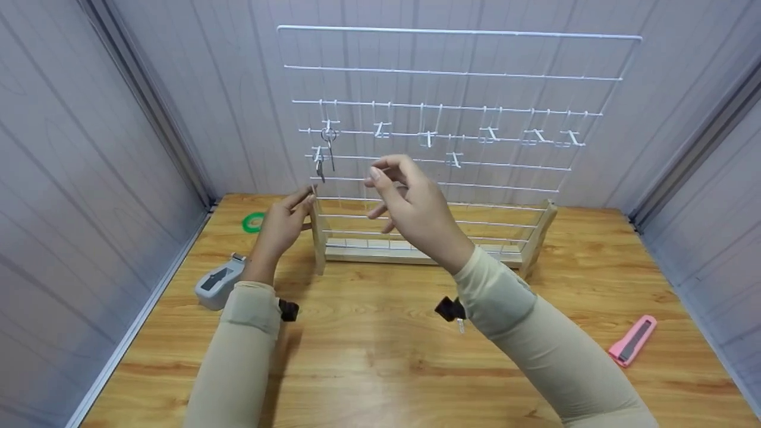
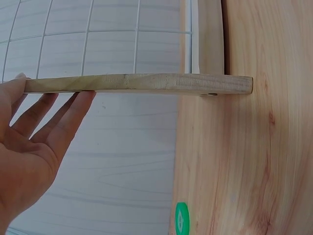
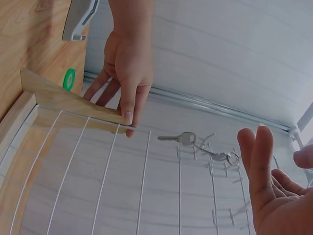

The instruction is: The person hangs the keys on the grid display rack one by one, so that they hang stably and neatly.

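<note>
Left hand [image 1: 284,221] flat against the rack post [image 2: 137,83]; right hand [image 1: 410,199] loose, empty; key [image 3: 180,138] partly hidden.

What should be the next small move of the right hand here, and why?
Probably draw the right hand back from the wire rack: it is open and holds nothing, the keys already hang on a hook, and the left hand steadies the wooden post.

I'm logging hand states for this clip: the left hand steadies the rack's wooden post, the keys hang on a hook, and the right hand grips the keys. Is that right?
Not quite. The right hand holds nothing: the right wrist view shows it open, apart from the keys. The left hand does touch the wooden post, and the keys hang on a hook of the wire rack.
</note>
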Tool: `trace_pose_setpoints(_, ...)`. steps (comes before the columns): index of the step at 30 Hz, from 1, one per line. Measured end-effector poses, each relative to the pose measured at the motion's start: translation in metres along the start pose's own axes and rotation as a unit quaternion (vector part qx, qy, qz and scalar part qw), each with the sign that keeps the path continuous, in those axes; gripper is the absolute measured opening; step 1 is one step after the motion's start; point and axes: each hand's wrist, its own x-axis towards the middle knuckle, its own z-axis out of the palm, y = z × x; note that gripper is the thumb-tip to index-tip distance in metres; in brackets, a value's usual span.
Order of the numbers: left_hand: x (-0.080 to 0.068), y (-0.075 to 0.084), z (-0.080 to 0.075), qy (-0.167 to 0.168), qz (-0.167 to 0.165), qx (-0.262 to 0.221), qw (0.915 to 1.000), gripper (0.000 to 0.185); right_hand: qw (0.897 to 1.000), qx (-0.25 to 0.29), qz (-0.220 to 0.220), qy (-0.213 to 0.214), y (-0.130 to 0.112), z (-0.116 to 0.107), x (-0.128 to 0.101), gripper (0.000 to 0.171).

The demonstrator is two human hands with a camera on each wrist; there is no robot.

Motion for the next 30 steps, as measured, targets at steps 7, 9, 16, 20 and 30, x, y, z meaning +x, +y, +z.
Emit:
trace_pose_setpoints(7, -0.001, 0.000, -0.001, -0.002, 0.000, 0.004, 1.0000, 0.053, 0.999, 0.004, 0.020, 0.026, 0.015, -0.030, -0.028, 0.032)
trace_pose_setpoints(9, -0.001, 0.000, -0.001, -0.003, -0.002, 0.004, 1.0000, 0.054, 0.999, 0.011, 0.029, 0.038, 0.022, -0.039, -0.034, 0.031)
trace_pose_setpoints(16, -0.001, 0.000, -0.001, -0.003, 0.000, 0.005, 1.0000, 0.055, 0.996, 0.011, 0.061, 0.063, 0.050, -0.068, -0.060, 0.034)
trace_pose_setpoints(20, -0.002, 0.000, -0.001, -0.003, 0.003, 0.004, 1.0000, 0.056, 0.993, -0.004, 0.089, 0.075, 0.070, -0.085, -0.076, 0.038)
trace_pose_setpoints(30, -0.001, -0.002, 0.000, 0.005, 0.005, 0.012, 0.9999, 0.054, 0.979, -0.043, 0.190, 0.065, 0.134, -0.119, -0.115, 0.055)
